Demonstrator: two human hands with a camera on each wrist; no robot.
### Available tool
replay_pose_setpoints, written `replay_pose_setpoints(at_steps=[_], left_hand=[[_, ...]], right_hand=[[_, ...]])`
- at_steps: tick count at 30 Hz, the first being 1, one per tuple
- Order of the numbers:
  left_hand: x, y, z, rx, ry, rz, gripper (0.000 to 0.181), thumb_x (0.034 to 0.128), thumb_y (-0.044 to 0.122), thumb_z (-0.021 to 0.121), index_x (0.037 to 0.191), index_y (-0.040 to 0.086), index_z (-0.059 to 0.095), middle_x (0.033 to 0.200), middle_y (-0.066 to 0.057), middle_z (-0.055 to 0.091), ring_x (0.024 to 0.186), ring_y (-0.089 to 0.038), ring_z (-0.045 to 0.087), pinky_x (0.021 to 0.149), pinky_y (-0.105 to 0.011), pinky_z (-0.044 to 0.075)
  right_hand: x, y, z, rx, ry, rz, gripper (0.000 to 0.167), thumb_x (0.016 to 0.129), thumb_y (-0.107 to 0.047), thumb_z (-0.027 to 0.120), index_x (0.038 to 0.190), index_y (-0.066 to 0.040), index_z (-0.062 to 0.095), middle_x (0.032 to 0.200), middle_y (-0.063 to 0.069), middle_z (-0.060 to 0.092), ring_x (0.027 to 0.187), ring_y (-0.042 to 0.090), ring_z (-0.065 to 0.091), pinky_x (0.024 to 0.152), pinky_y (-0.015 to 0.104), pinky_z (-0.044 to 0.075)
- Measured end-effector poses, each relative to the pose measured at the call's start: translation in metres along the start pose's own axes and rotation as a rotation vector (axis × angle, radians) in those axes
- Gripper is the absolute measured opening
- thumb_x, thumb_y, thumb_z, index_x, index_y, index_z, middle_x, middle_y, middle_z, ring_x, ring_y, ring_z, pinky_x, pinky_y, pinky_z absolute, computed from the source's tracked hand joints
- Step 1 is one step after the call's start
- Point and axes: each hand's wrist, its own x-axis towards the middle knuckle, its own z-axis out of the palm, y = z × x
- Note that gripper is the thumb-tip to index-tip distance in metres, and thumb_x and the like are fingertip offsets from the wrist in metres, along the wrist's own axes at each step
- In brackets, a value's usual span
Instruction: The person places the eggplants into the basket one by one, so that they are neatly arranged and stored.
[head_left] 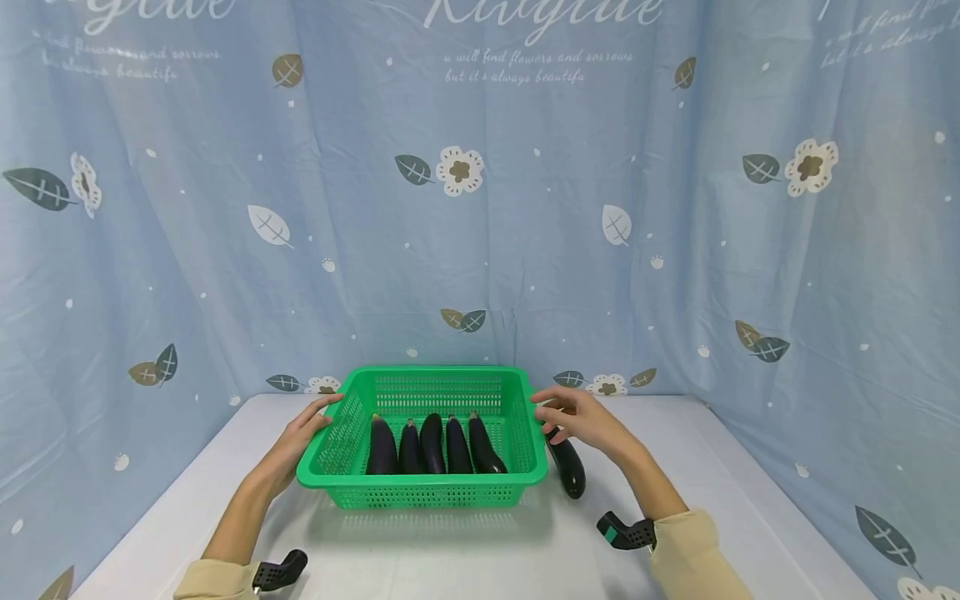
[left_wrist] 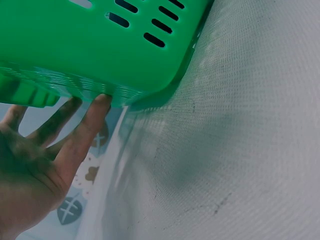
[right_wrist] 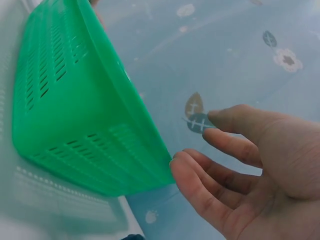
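Observation:
A green plastic basket [head_left: 427, 492] with slotted walls stands on the white table. Several dark purple eggplants [head_left: 433, 443] lie side by side inside it. Another eggplant [head_left: 567, 468] lies on the table to the basket's right, its upper end partly hidden by my right hand [head_left: 581, 417]. That hand is at the right rim with fingers loosely bent, and its fingertips are close to the basket in the right wrist view. On the other side, my left hand [head_left: 294, 440] reaches to the left wall; in the left wrist view its extended fingertips meet the basket's side.
A blue curtain [head_left: 525, 250] with leaf and flower prints hangs behind and along both sides of the table. The white tabletop [head_left: 420, 567] extends in front of the basket. Each wrist wears a black camera mount [head_left: 628, 532].

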Motion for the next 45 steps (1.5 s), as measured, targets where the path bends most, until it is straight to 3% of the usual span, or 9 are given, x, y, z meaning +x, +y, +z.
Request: replay_pose_setpoints(at_steps=[8, 16, 24, 35, 40, 45], left_hand=[[0.001, -0.001, 0.0, 0.004, 0.004, 0.003, 0.049, 0.1065, 0.028, 0.035, 0.155, 0.024, 0.028, 0.162, -0.016, 0.015, 0.121, -0.023, 0.049, 0.086, -0.029, 0.051], [-0.002, -0.001, 0.0, -0.001, -0.001, 0.003, 0.049, 0.1067, 0.029, 0.035, 0.155, 0.024, 0.027, 0.162, -0.017, 0.015, 0.116, -0.019, 0.051, 0.085, -0.03, 0.051], [-0.002, -0.002, 0.0, -0.013, 0.0, 0.003, 0.049, 0.1065, 0.028, 0.036, 0.155, 0.024, 0.028, 0.16, -0.018, 0.018, 0.113, -0.017, 0.053, 0.084, -0.03, 0.053], [-0.002, 0.001, -0.001, -0.018, -0.013, 0.015, 0.05, 0.1068, 0.03, 0.035, 0.155, 0.023, 0.027, 0.16, -0.019, 0.018, 0.111, -0.016, 0.054, 0.084, -0.03, 0.053], [-0.001, 0.001, -0.001, -0.022, -0.01, 0.024, 0.05, 0.1064, 0.029, 0.036, 0.155, 0.022, 0.028, 0.159, -0.019, 0.02, 0.109, -0.016, 0.055, 0.083, -0.03, 0.053], [-0.001, 0.0, 0.001, -0.038, -0.009, 0.014, 0.05, 0.1064, 0.029, 0.037, 0.155, 0.022, 0.028, 0.158, -0.018, 0.021, 0.107, -0.014, 0.056, 0.082, -0.03, 0.053]], right_hand=[[-0.009, 0.01, -0.002, 0.012, 0.032, 0.045, 0.045, 0.1, -0.027, 0.058, 0.137, -0.002, 0.054, 0.117, 0.025, 0.065, 0.094, 0.038, 0.065, 0.071, 0.037, 0.059], [-0.012, 0.022, 0.0, 0.035, 0.045, 0.067, 0.048, 0.099, -0.028, 0.059, 0.137, 0.001, 0.053, 0.118, 0.026, 0.064, 0.094, 0.035, 0.066, 0.071, 0.043, 0.059], [-0.01, 0.037, 0.001, -0.02, 0.074, 0.069, 0.043, 0.098, -0.028, 0.061, 0.132, -0.001, 0.057, 0.116, 0.027, 0.063, 0.092, 0.032, 0.065, 0.066, 0.036, 0.059], [-0.009, 0.048, 0.0, -0.088, 0.098, 0.092, 0.039, 0.099, -0.023, 0.06, 0.13, 0.0, 0.058, 0.12, 0.025, 0.064, 0.097, 0.036, 0.065, 0.065, 0.036, 0.059], [-0.008, 0.054, 0.002, -0.151, 0.166, 0.166, 0.039, 0.096, -0.021, 0.064, 0.129, -0.001, 0.059, 0.117, 0.022, 0.065, 0.098, 0.03, 0.067, 0.064, 0.035, 0.059], [-0.008, 0.062, 0.005, -0.22, 0.204, 0.257, 0.043, 0.092, -0.021, 0.069, 0.13, -0.003, 0.059, 0.11, 0.02, 0.067, 0.087, 0.023, 0.068, 0.063, 0.035, 0.058]])
